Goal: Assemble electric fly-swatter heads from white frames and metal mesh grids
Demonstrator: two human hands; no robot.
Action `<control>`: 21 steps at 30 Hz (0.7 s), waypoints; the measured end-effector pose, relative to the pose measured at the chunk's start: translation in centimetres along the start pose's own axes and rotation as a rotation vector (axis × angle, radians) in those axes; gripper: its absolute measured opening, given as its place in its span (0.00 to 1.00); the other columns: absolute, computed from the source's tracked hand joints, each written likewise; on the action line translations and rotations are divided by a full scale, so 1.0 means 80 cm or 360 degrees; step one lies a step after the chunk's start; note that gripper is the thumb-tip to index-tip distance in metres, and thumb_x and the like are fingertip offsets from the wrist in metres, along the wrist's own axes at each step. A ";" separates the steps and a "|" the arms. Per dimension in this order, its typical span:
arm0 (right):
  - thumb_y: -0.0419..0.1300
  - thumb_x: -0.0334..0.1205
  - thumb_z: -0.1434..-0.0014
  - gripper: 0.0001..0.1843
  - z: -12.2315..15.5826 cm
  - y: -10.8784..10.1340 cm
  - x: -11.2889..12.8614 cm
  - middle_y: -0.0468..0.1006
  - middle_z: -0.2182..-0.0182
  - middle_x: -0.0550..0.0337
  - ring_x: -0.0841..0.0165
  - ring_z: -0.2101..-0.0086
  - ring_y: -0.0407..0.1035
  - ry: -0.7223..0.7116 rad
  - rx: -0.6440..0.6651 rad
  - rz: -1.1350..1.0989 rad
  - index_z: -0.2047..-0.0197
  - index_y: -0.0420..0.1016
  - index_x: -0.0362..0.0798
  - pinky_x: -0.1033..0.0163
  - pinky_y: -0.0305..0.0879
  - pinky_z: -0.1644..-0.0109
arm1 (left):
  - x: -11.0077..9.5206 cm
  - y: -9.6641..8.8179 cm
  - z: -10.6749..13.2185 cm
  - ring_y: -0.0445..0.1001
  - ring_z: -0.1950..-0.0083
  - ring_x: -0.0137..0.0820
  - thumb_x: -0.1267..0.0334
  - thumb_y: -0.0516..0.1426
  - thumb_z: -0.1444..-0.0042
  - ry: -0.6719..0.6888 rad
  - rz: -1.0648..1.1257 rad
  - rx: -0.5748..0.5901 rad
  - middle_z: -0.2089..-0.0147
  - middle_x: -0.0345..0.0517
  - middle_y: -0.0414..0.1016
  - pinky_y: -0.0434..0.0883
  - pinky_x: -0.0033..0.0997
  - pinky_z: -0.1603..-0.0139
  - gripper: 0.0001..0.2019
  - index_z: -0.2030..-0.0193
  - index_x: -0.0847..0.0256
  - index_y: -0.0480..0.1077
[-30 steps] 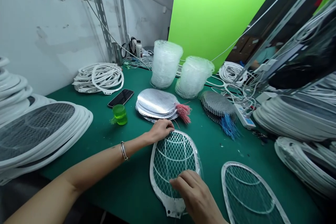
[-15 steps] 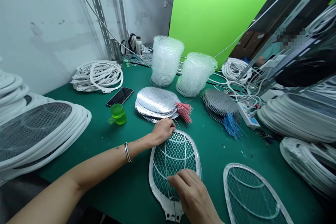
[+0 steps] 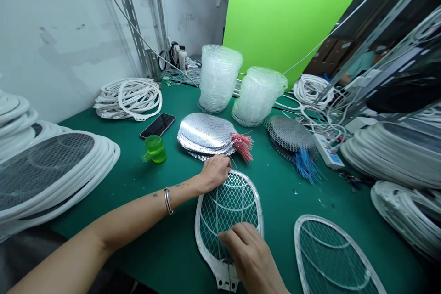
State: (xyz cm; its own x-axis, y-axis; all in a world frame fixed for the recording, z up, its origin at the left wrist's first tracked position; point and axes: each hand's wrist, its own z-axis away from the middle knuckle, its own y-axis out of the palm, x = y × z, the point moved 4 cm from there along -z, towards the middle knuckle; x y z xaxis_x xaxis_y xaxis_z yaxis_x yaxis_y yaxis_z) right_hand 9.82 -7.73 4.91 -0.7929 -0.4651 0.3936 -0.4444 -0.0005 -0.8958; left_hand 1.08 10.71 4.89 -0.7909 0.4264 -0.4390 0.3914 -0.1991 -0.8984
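Observation:
A white-framed electric fly swatter frame with wire mesh point(image 3: 227, 206) lies flat on the green mat in front of me. My left hand point(image 3: 215, 172) grips its far rounded end, fingers curled over the rim. My right hand point(image 3: 250, 250) lies on the lower mesh, fingertips on the wires, thumb hidden. A second swatter frame point(image 3: 330, 257) lies to the right, apart from both hands. Just beyond my left hand is a stack of silver mesh panels point(image 3: 206, 131) with pink wires point(image 3: 243, 146).
A dark mesh panel point(image 3: 289, 134) with blue wires, a green cup point(image 3: 155, 149) and a phone point(image 3: 157, 126) lie on the mat. Stacked white frames point(image 3: 51, 170) crowd the left, more point(image 3: 389, 151) the right. Clear plastic stacks point(image 3: 218, 78) stand behind. A person's teal sleeve point(image 3: 361, 64) shows far right.
The view has turned slightly, so the table items sit a little further right and higher. Both hands stay on the swatter frame, with no clear change of hold.

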 end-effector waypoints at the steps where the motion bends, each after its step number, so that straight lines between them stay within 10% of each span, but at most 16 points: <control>1: 0.52 0.24 0.39 0.12 0.001 0.004 -0.001 0.71 0.66 0.60 0.66 0.69 0.64 0.0023 0.0012 -0.0011 0.60 0.66 0.51 0.62 0.57 0.70 | -0.002 0.000 0.000 0.72 0.54 0.38 0.70 0.52 0.41 0.0015 -0.0025 0.0000 0.58 0.49 0.74 0.68 0.34 0.56 0.07 0.63 0.61 0.72; 12: 0.45 0.25 0.36 0.12 0.015 0.046 -0.018 0.69 0.69 0.60 0.66 0.70 0.62 0.0126 0.0019 -0.0093 0.65 0.63 0.51 0.62 0.57 0.71 | -0.012 0.004 -0.012 0.72 0.60 0.35 0.78 0.54 0.50 0.0281 -0.0194 0.0125 0.60 0.48 0.73 0.65 0.29 0.66 0.10 0.64 0.61 0.69; 17: 0.51 0.29 0.36 0.08 0.005 0.012 -0.014 0.72 0.65 0.60 0.67 0.66 0.67 0.0195 0.0150 -0.0331 0.62 0.66 0.52 0.63 0.63 0.67 | -0.015 0.000 -0.011 0.72 0.57 0.37 0.79 0.52 0.50 0.0319 -0.0228 0.0155 0.59 0.48 0.72 0.65 0.29 0.66 0.11 0.65 0.60 0.69; 21: 0.57 0.46 0.37 0.07 -0.038 -0.041 -0.055 0.76 0.64 0.59 0.66 0.64 0.70 0.0662 -0.0089 -0.0535 0.61 0.70 0.52 0.62 0.65 0.61 | -0.011 -0.006 -0.009 0.74 0.61 0.35 0.74 0.52 0.43 0.0269 -0.0197 0.0165 0.58 0.47 0.72 0.64 0.29 0.68 0.08 0.65 0.59 0.70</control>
State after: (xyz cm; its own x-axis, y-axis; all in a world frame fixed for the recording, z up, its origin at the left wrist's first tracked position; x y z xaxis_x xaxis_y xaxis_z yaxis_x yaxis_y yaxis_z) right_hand 13.55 -2.99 6.76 -0.6962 -0.0577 0.7155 -0.7147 -0.0368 -0.6984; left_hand 1.91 11.07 5.74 -0.7363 0.5933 -0.3253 0.2389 -0.2219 -0.9454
